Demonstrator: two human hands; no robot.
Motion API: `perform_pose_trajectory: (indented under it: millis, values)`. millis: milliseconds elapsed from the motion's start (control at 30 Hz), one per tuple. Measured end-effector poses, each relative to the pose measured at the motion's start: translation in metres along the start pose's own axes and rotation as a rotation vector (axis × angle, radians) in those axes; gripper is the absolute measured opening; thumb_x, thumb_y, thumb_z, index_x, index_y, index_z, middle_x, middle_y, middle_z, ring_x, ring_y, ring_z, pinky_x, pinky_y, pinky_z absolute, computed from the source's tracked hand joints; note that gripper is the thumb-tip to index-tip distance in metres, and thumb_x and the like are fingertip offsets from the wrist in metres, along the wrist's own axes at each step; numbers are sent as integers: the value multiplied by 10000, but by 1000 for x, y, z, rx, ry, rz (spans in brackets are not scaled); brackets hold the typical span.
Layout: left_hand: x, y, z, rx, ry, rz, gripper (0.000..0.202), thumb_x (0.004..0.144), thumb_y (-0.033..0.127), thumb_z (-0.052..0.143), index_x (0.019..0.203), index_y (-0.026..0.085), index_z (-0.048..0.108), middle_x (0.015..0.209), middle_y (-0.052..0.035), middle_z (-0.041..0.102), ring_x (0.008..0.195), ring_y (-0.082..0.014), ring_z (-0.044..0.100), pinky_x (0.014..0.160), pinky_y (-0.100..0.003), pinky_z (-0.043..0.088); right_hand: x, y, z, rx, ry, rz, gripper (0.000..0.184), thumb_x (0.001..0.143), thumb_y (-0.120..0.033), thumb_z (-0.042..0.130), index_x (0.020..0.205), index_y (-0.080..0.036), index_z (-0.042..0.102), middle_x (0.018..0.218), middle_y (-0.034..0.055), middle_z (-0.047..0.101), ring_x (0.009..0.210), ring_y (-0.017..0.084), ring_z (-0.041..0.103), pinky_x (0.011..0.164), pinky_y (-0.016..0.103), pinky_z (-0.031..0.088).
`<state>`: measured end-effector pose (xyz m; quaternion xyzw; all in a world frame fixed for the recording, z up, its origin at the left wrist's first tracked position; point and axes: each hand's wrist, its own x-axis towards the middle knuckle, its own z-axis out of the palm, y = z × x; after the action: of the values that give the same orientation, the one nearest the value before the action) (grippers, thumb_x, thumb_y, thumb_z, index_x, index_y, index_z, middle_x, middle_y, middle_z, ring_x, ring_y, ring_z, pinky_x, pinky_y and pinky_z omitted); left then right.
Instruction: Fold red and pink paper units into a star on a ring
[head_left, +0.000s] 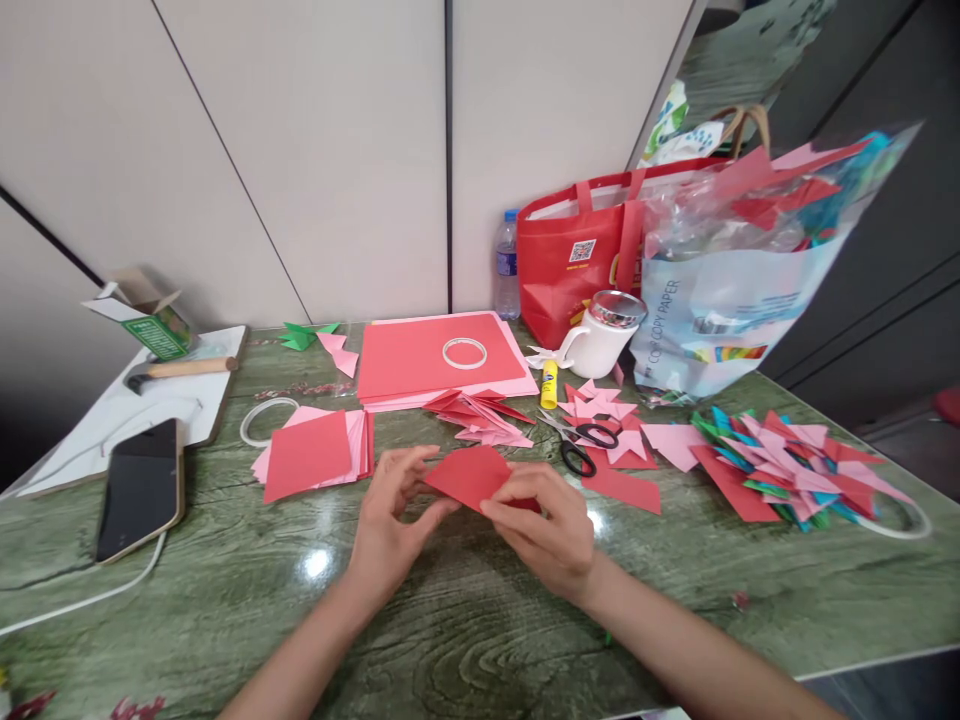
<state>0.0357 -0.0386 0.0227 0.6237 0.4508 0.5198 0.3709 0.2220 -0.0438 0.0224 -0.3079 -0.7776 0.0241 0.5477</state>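
Observation:
A piece of red paper (471, 474) is held up over the middle of the table's near side. My right hand (551, 520) pinches its right part between thumb and fingers. My left hand (394, 510) curls around the left corner, the thumb at the lower edge and the fingertips partly behind the sheet. Whether the paper is folded underneath is hidden. Beyond the hands lies a pile of folded red and pink paper pieces (484, 415). To the left is a stack of red and pink squares (311, 455), and to the right are black-handled scissors (589, 440).
Large red and pink sheets (405, 355) carry a tape roll (464, 353). A glue stick (549, 385), white mug (600, 340), red bag (562, 260) and plastic bag (712, 310) stand behind. Folded stars (802, 465) lie right; a phone (141, 490) and hammer (180, 370) lie left.

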Motion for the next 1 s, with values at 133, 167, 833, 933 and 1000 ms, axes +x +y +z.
perform_pose_trajectory:
  millis: [133, 167, 833, 933, 1000]
  values:
    - [2, 5, 3, -162, -139, -163, 412, 674, 247, 699, 1078, 207, 629, 1209, -101, 581, 1078, -238, 573, 917, -385, 473, -3, 3, 1, -67, -17, -12, 299, 786, -73, 569, 948, -304, 669, 741, 8, 661, 740, 154, 574, 782, 363, 473]
    - [3, 6, 3, -184, -147, -205, 394, 662, 242, 706, 1049, 195, 651, 1237, -109, 576, 1112, -252, 555, 931, -393, 462, -4, 3, 2, -80, -20, -18, 299, 786, -73, 574, 952, -303, 669, 744, 8, 664, 746, 155, 570, 783, 366, 461]
    - [8, 9, 0, -11, -6, -191, 197, 574, 221, 740, 770, 238, 759, 873, -55, 738, 921, -243, 650, 759, -308, 545, -5, 9, 13, 306, -62, 475, 80, 731, -218, 687, 811, -228, 684, 1341, 90, 391, 1232, 268, 398, 970, 453, 380]
    - [7, 7, 0, 1, 0, -168, 193, 588, 213, 727, 776, 241, 758, 842, -51, 738, 939, -240, 643, 778, -310, 540, -5, 11, 15, 394, -122, 623, 114, 700, -256, 715, 796, -207, 678, 1209, 109, 521, 1121, 251, 503, 909, 404, 431]
    - [7, 6, 1, -18, -4, -174, 203, 588, 196, 717, 782, 240, 757, 854, -48, 738, 930, -232, 646, 763, -298, 544, -5, 11, 16, 439, -148, 696, 128, 678, -273, 730, 768, -201, 676, 968, 78, 615, 918, 209, 585, 800, 342, 481]
